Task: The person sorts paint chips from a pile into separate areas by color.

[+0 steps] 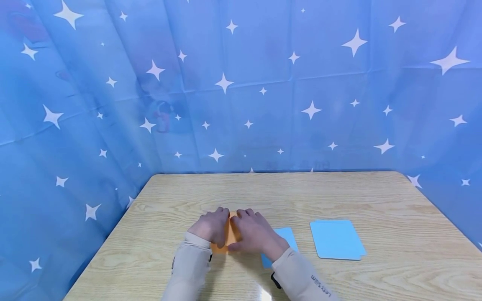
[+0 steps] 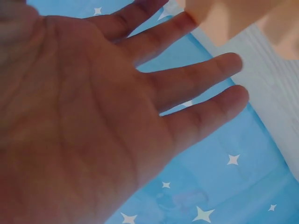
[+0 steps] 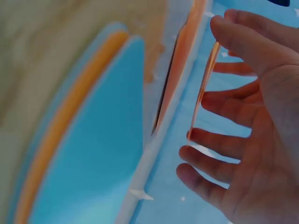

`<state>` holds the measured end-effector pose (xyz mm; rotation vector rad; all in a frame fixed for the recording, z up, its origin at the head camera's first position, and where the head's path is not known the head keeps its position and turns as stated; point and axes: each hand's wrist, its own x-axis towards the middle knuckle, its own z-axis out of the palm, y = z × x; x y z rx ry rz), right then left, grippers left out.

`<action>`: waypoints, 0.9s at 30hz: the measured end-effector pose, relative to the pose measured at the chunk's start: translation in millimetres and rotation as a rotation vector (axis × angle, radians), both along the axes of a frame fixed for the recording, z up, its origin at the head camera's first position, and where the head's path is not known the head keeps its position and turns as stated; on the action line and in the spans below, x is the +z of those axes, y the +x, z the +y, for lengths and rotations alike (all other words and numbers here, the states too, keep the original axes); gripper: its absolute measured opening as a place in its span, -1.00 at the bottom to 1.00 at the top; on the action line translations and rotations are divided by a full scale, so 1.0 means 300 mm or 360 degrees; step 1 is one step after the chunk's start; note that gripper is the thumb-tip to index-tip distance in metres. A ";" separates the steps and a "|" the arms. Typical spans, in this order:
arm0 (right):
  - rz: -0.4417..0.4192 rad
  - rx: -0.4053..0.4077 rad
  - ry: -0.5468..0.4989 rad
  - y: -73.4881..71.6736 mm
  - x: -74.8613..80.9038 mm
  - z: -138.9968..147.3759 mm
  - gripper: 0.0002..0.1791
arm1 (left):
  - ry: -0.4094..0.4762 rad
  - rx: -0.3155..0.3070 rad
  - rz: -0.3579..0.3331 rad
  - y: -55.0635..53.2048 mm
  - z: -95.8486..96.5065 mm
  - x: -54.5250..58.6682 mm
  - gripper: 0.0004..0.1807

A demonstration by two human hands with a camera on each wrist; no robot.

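Both hands are close together over orange cards (image 1: 232,234) in the middle of the table. My right hand (image 1: 253,232) holds a thin orange card (image 3: 203,91) by its edges, thumb on one side and fingertips on the other. My left hand (image 1: 211,227) is beside it, palm facing in, its fingers (image 2: 196,81) nearly straight and spread. In the left wrist view, one fingertip meets a blurred orange surface (image 2: 215,23); the thumb is out of that view. Another orange card (image 3: 180,70) lies beyond the right hand.
A blue card (image 1: 288,238) lies partly under the right forearm. Farther right are overlapping blue cards (image 1: 336,239). In the right wrist view, an orange layer (image 3: 70,121) shows between blue ones. A starry blue curtain (image 1: 241,104) hangs behind the wooden table (image 1: 150,259).
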<state>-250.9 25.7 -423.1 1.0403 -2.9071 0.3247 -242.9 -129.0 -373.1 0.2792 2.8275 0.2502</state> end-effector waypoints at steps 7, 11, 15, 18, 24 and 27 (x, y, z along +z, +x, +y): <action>0.0046 -0.0023 0.0054 0.019 -0.005 -0.020 -0.27 | 0.0002 -0.0016 -0.0039 0.000 0.000 -0.019 -0.14; 0.0023 -0.0032 0.0078 0.029 -0.004 -0.022 -0.29 | -0.0020 -0.0053 -0.0008 0.002 0.002 -0.035 -0.23; -0.0041 -0.0058 0.0099 0.039 -0.003 -0.027 -0.33 | -0.0086 -0.0021 0.0016 0.002 0.005 -0.048 -0.36; -0.0100 -0.0085 0.0128 0.045 -0.003 -0.031 -0.33 | -0.0117 0.0010 0.0025 0.001 0.007 -0.059 -0.40; -0.0179 -0.0106 0.0167 0.046 -0.005 -0.033 -0.31 | -0.0104 0.0025 0.0031 0.000 0.010 -0.066 -0.43; -0.0196 -0.0093 0.0170 0.045 -0.004 -0.027 -0.29 | -0.0092 0.0021 0.0029 0.001 0.011 -0.063 -0.44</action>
